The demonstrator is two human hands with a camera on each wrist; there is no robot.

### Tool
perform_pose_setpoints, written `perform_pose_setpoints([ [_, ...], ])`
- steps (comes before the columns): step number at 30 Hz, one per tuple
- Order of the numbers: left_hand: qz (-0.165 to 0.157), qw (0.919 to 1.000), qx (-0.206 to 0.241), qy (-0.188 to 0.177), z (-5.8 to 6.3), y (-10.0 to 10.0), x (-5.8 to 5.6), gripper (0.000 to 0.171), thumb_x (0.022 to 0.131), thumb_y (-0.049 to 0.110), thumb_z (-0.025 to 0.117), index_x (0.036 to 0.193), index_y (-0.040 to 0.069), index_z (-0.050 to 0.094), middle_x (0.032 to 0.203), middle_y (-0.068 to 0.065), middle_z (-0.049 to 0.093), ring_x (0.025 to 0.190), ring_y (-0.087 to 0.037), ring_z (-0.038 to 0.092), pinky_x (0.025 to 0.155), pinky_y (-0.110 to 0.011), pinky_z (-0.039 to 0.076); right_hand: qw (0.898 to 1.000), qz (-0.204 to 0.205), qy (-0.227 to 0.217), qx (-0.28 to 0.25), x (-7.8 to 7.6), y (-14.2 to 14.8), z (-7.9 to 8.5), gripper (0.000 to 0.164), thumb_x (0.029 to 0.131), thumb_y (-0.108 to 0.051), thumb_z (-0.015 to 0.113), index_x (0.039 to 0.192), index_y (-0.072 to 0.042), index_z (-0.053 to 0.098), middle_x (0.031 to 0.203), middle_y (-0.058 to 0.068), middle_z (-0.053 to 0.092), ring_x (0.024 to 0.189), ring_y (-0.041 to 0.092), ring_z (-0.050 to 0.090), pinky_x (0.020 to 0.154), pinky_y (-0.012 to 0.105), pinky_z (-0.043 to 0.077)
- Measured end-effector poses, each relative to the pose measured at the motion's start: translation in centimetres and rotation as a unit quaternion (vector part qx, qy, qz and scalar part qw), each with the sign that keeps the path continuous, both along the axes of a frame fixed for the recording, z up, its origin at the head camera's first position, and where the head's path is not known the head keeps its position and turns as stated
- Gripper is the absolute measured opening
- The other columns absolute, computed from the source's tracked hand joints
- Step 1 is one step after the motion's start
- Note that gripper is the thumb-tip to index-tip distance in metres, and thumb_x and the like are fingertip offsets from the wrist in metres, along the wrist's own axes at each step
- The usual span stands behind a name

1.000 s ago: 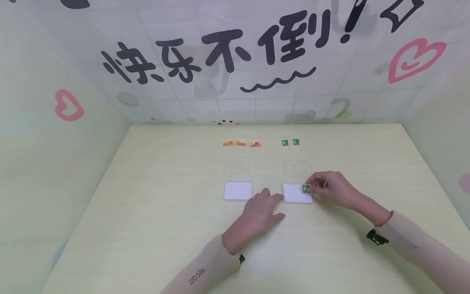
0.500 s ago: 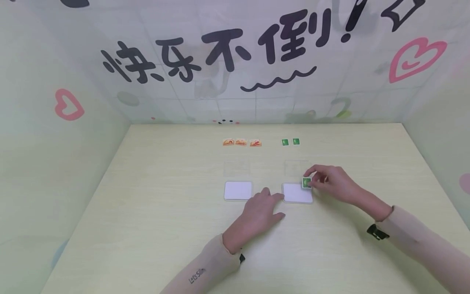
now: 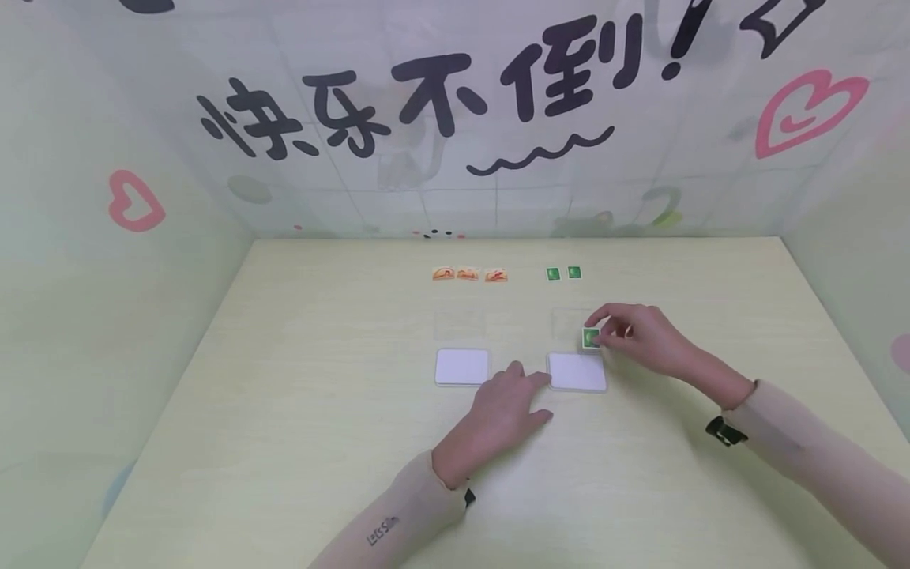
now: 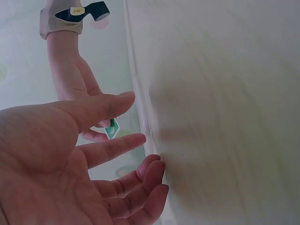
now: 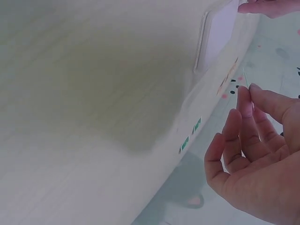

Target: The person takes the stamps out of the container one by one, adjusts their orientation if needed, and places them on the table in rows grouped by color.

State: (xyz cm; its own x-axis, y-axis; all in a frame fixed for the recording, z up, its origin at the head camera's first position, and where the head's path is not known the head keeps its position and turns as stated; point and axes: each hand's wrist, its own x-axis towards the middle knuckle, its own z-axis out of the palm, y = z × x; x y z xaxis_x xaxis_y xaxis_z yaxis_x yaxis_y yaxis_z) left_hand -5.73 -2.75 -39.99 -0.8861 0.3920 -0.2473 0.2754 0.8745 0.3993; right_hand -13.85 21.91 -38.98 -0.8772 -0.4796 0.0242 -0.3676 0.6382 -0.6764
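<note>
In the head view my right hand (image 3: 643,340) pinches a small green stamp (image 3: 591,337) with a white border between thumb and index finger. The stamp is held just behind the right-hand white-faced flat box (image 3: 577,372), its front edge overlapping the box's far edge. In the right wrist view the stamp (image 5: 246,78) appears edge-on above the fingertips. My left hand (image 3: 498,411) lies low over the table, index fingertip at that box's left edge, thumb stretched apart. From the left wrist view, its fingers (image 4: 112,151) are loosely extended and nothing is in the palm.
A matching white-faced box (image 3: 462,367) lies to the left. Behind each box is a clear flat lid, one left (image 3: 458,325) and one right (image 3: 565,320). Farther back lie three orange stamps (image 3: 468,274) and two green stamps (image 3: 553,273). Printed curtains (image 3: 498,205) enclose the table (image 3: 284,395).
My right hand has lifted the green stamp off the near part of the right box and carried it backward past the far edge. The left hand stays in place.
</note>
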Motion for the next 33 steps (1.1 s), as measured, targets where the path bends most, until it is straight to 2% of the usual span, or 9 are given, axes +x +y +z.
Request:
perform_pose_setpoints([
  [18,-0.003,1.0,-0.001,0.002,-0.1,-0.1,-0.1,0.051,0.095,0.03,0.08,0.143,0.017,0.066,0.105,-0.008,0.059,0.077,-0.017,0.053,0.062,-0.027,0.045,1.0,-0.009,0.006,0.009,-3.0,-1.6,0.3,0.017,0.096,-0.001,0.074,0.112,-0.002,0.074,0.09,0.011,0.076,0.077,0.021,0.062,0.069,0.029,0.047],
  [27,-0.003,1.0,0.004,-0.001,-0.2,-0.2,-0.1,0.051,0.096,0.029,0.08,0.143,0.017,0.066,0.107,-0.009,0.06,0.078,-0.018,0.054,0.063,-0.028,0.045,1.0,-0.011,0.005,0.014,-5.0,-2.8,0.3,0.016,0.097,-0.003,0.074,0.113,-0.001,0.073,0.093,0.015,0.077,0.082,0.026,0.064,0.074,0.036,0.048],
  [33,-0.007,0.9999,0.011,0.004,-0.2,-0.2,-0.2,0.05,0.096,0.029,0.08,0.142,0.016,0.067,0.106,-0.009,0.061,0.079,-0.019,0.055,0.064,-0.028,0.045,1.0,-0.011,-0.001,0.009,-6.0,-3.5,0.5,0.019,0.097,-0.002,0.074,0.115,0.001,0.073,0.096,0.018,0.077,0.084,0.028,0.064,0.073,0.035,0.048],
])
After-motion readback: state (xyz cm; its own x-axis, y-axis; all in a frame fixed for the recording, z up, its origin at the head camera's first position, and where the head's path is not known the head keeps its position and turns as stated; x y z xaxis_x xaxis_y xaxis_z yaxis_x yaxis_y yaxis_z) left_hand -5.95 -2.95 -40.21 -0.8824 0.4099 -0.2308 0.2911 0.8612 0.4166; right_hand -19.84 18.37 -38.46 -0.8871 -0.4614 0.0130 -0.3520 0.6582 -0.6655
